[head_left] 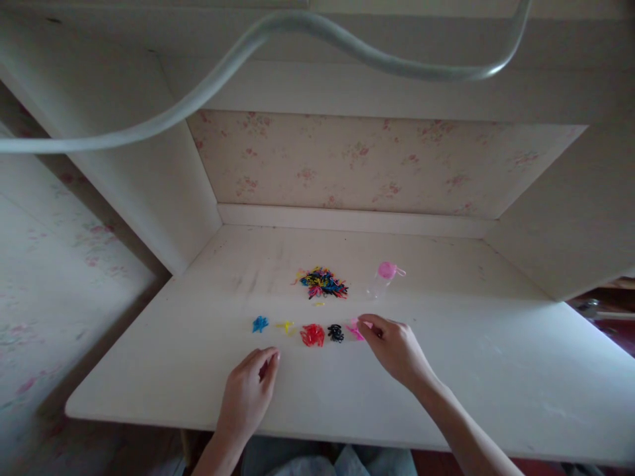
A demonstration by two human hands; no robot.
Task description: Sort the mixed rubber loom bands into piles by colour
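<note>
My right hand [391, 344] is over the pink pile [356, 330] of small rubber bands, thumb and forefinger pinched together. Whatever may be between those fingertips is too small to make out. Closer to me, my left hand [248, 390] hovers or rests by the table with its fingers curled closed, and nothing shows in it. In a row lie a blue pile [260, 324], a few yellow bands [286, 326], a red pile [312, 335] and a black pile [336, 332]. Behind them is a larger mixed-colour heap [323, 283] of bands.
A clear container with a pink lid [387, 270] lies on the white table [471, 370], right of the heap. Side panels [560, 198] and a papered back wall [347, 162] enclose the table. A pale cable [307, 23] hangs across the top.
</note>
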